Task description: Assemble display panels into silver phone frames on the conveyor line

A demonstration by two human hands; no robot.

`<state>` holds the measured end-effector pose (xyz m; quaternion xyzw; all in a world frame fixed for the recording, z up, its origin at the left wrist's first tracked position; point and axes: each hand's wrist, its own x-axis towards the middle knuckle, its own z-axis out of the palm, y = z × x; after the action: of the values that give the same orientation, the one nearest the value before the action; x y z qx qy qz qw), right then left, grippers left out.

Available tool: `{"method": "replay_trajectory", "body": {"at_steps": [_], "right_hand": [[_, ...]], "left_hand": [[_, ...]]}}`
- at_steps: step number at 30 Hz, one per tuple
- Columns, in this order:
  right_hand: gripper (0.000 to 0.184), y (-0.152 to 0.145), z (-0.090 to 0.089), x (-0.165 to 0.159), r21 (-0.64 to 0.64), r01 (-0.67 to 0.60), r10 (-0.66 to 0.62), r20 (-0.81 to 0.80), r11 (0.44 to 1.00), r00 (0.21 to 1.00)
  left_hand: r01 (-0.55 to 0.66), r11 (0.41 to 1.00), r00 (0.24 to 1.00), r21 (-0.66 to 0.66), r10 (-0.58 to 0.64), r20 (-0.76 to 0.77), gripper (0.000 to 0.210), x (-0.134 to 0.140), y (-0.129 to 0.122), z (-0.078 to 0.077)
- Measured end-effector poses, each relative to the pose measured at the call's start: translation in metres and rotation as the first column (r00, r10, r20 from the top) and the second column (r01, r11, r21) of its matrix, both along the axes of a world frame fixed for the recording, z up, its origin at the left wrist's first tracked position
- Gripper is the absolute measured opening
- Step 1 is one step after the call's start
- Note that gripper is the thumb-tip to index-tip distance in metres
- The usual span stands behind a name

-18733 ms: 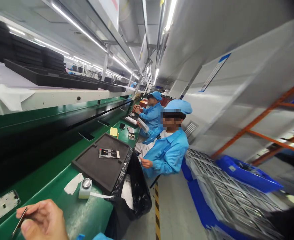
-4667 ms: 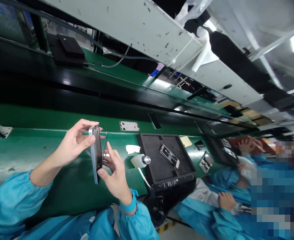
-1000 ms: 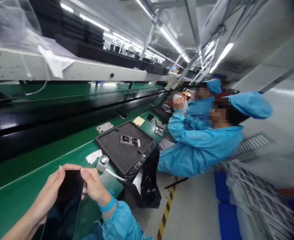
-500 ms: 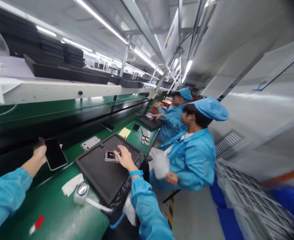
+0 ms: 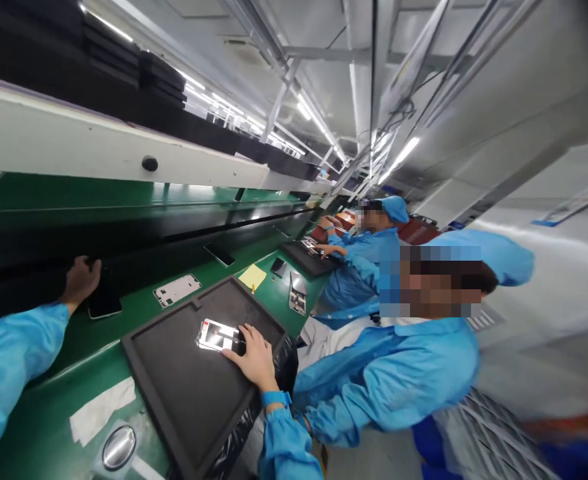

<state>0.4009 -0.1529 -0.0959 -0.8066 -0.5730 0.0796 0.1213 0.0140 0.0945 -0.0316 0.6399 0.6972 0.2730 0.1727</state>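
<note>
Green bench [image 5: 29,433], black tray [image 5: 189,393], phone parts [image 5: 218,335] partly under right fingers [image 5: 255,340]

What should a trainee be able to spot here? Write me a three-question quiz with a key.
1. The right hand's fingers are at:
a) the white cloth
b) the shiny device in the black tray
c) the silver-lidded bottle

2. True or false: the yellow paper lies on the green bench, outside the black tray.

3. Fill in: nearest the left hand is a dark-screened ____.

Key: 1. b; 2. true; 3. phone.
</note>
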Motion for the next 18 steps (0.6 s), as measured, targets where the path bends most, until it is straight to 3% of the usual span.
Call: {"method": "replay_trajectory", "body": {"at_steps": [3, 6, 9, 13, 18], "right_hand": [[0.07, -0.001, -0.002, 0.002, 0.005, -0.001, 0.0, 0.014, 1.0, 1.0], [0.07, -0.003, -0.002, 0.002, 0.019, -0.003, 0.003, 0.009, 1.0, 1.0], [0.068, -0.003, -0.001, 0.001, 0.041, 0.007, -0.007, -0.005, 0.999, 1.0], [0.07, -0.004, 0.003, -0.002, 0.075, 0.015, -0.013, -0.022, 0.997, 1.0], [0.075, -0.001, 0.006, -0.002, 0.112, 0.041, -0.037, -0.044, 0.993, 0.998]], "left_hand": [[0.058, 0.997, 0.991, -0.042, -0.062, -0.117, 0.055, 0.012, 0.0, -0.012], [0.22, 0.972, 0.944, -0.076, -0.232, -0.236, 0.076, 0.034, -0.013, -0.022], [0.461, 0.878, 0.818, -0.132, -0.478, -0.321, 0.098, 0.062, -0.026, -0.033], [0.646, 0.741, 0.658, -0.183, -0.662, -0.36, 0.093, 0.098, -0.019, -0.039], [0.714, 0.68, 0.602, -0.165, -0.717, -0.351, 0.091, 0.131, 0.009, -0.037]]}}
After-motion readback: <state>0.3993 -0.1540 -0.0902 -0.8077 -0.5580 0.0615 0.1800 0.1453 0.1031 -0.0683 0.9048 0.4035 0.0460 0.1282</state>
